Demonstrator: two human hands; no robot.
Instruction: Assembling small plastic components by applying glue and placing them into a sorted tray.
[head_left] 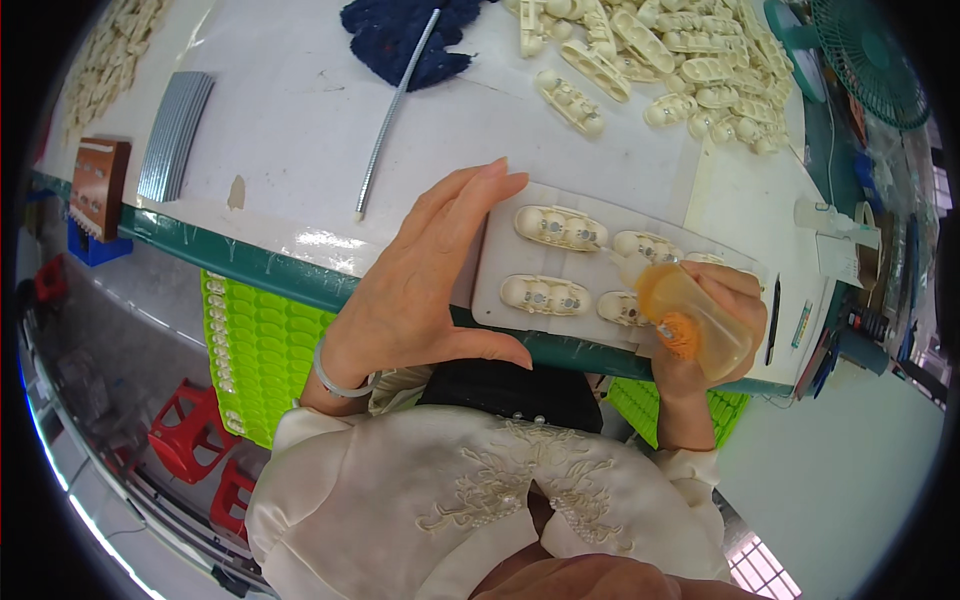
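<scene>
Evidently | right grip (685, 370) clamped around squeeze bottle (718, 330), tilted so its nozzle (630, 266) points toward cream housings (558, 230) | these lie open-side-up on pale tray (495, 258) at desk (290, 150) edge, presumably for access | left grip (415, 275) parted wide beside tray

The bottle (726, 343) looks smooth plastic, the cloth (378, 38) fuzzy.
</scene>
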